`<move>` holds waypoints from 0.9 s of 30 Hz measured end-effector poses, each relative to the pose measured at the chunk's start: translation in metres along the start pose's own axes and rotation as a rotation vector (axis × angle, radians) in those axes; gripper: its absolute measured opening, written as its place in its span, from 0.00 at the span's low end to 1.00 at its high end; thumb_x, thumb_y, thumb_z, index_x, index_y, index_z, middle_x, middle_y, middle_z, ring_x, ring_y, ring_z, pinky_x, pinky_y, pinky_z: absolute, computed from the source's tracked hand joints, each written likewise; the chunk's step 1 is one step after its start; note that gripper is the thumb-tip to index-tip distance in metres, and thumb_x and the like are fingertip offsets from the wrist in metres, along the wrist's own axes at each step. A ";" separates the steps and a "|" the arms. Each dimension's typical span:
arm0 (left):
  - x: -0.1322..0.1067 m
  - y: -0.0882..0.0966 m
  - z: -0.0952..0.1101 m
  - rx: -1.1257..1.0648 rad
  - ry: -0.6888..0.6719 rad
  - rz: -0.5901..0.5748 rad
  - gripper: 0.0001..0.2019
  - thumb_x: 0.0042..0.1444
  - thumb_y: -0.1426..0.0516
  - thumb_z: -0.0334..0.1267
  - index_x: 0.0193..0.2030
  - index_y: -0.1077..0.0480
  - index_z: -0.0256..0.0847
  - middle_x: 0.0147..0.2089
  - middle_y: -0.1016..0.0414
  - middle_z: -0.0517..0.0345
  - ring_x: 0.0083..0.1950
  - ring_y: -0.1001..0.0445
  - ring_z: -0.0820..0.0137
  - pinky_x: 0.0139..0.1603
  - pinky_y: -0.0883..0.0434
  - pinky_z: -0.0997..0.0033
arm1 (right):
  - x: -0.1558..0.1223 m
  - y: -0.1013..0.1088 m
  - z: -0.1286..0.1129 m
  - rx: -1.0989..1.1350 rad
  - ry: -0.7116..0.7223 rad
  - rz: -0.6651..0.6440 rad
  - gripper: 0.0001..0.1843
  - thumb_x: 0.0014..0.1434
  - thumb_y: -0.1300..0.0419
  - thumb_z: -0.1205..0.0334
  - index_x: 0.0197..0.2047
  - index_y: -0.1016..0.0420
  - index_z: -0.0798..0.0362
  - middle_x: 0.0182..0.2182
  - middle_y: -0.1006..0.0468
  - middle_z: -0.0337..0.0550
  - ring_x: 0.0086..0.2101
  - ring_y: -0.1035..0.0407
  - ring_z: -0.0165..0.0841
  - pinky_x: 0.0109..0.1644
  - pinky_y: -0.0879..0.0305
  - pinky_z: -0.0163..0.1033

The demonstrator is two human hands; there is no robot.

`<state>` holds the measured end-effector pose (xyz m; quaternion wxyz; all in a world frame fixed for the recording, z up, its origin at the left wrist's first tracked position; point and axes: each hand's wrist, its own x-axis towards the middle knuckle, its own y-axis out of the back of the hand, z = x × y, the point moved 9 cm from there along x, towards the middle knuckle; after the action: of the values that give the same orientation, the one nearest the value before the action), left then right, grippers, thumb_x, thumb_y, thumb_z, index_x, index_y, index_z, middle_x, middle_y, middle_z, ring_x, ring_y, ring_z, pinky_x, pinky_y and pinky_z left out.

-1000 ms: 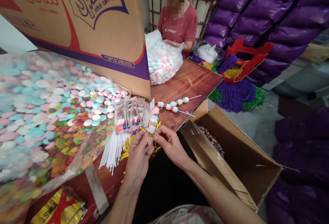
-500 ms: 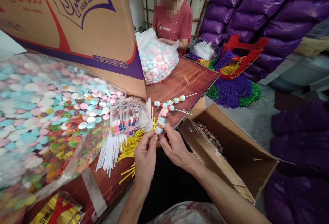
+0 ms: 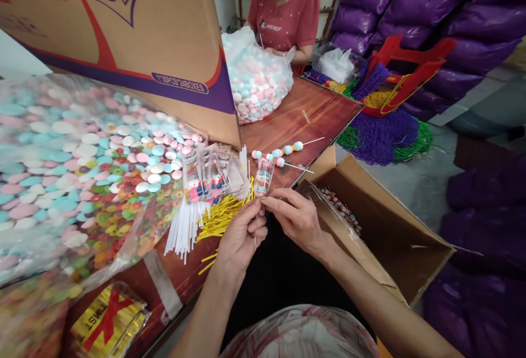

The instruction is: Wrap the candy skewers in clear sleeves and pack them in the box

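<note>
A candy stick [image 3: 263, 176] with stacked pastel candies stands upright in a clear printed wrapper. My left hand [image 3: 242, 232] is closed around its stick below the candies; a bit of white stick shows under the fingers. At the gathered bottom of the wrapper, the thumb and finger of my right hand [image 3: 298, 215] pinch together, and whatever is between them is too small to make out. Just beyond lie two unwrapped candy sticks [image 3: 287, 149]. Yellow twist ties [image 3: 219, 215], white sticks [image 3: 181, 232] and flat clear wrappers [image 3: 205, 174] are left of my hands.
A big clear bag of candies [image 3: 49, 171] covers the table's left, before a tall carton [image 3: 164, 51]. An open cardboard box [image 3: 394, 226] holding candy sticks stands at right. Across the table [image 3: 316, 106] sits a person [image 3: 283, 12] behind another candy bag [image 3: 258, 84].
My right hand has shifted its fingers to the wrapper's bottom, with the fingers more raised. My left fingers have curled around the stick. The view has tilted down slightly.
</note>
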<state>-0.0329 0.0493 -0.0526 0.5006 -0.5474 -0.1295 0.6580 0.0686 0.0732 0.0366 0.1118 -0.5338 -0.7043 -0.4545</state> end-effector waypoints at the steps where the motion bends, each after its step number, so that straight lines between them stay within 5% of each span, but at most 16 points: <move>1: -0.001 -0.002 -0.001 0.008 0.001 -0.004 0.15 0.43 0.29 0.30 0.35 0.28 0.33 0.26 0.34 0.66 0.17 0.48 0.90 0.16 0.50 0.89 | 0.001 0.002 -0.004 -0.061 0.063 0.020 0.12 0.66 0.45 0.71 0.47 0.22 0.50 0.41 0.19 0.47 0.39 0.26 0.33 0.42 0.32 0.38; 5: -0.004 -0.005 -0.002 0.074 -0.084 0.006 0.16 0.42 0.28 0.33 0.36 0.27 0.34 0.26 0.33 0.67 0.17 0.48 0.89 0.16 0.49 0.88 | 0.007 0.002 -0.008 -0.167 0.096 0.034 0.10 0.66 0.45 0.70 0.42 0.23 0.50 0.37 0.19 0.46 0.36 0.27 0.34 0.41 0.34 0.40; 8: -0.004 -0.008 0.001 0.119 -0.189 0.013 0.14 0.45 0.29 0.36 0.37 0.25 0.37 0.29 0.30 0.65 0.22 0.39 0.85 0.22 0.38 0.85 | 0.011 -0.004 -0.006 -0.140 -0.049 -0.020 0.11 0.67 0.48 0.67 0.38 0.25 0.51 0.35 0.22 0.48 0.36 0.30 0.37 0.42 0.37 0.43; 13: -0.006 -0.026 0.008 0.183 -0.238 -0.145 0.17 0.54 0.36 0.53 0.35 0.24 0.40 0.41 0.24 0.55 0.38 0.27 0.71 0.39 0.28 0.71 | 0.006 0.000 0.003 0.189 -0.384 0.011 0.11 0.67 0.50 0.65 0.32 0.34 0.50 0.30 0.29 0.42 0.32 0.35 0.33 0.39 0.38 0.40; 18: -0.021 -0.031 0.026 0.653 -0.533 -0.092 0.25 0.57 0.43 0.60 0.23 0.25 0.40 0.38 0.25 0.51 0.45 0.29 0.64 0.50 0.31 0.68 | 0.000 0.023 0.012 0.306 -0.543 0.054 0.11 0.67 0.46 0.62 0.31 0.32 0.51 0.30 0.30 0.39 0.32 0.35 0.31 0.37 0.39 0.37; 23: -0.009 -0.031 0.000 0.716 -0.392 -0.072 0.22 0.57 0.40 0.56 0.24 0.25 0.39 0.34 0.23 0.52 0.43 0.27 0.64 0.49 0.31 0.65 | -0.007 0.036 0.006 0.279 -0.508 0.086 0.11 0.66 0.44 0.62 0.31 0.27 0.52 0.30 0.28 0.40 0.33 0.34 0.32 0.40 0.38 0.38; 27: 0.000 -0.038 -0.016 0.579 -0.368 -0.094 0.15 0.49 0.33 0.49 0.33 0.21 0.38 0.37 0.21 0.52 0.43 0.25 0.66 0.49 0.30 0.66 | -0.040 0.031 0.018 0.457 -0.729 0.100 0.15 0.67 0.44 0.56 0.31 0.25 0.52 0.26 0.29 0.39 0.29 0.37 0.30 0.34 0.39 0.36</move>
<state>0.0009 0.0610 -0.0312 0.6332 -0.2482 -0.0508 0.7314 0.1168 0.0617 0.0165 -0.0071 -0.6545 -0.7534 -0.0624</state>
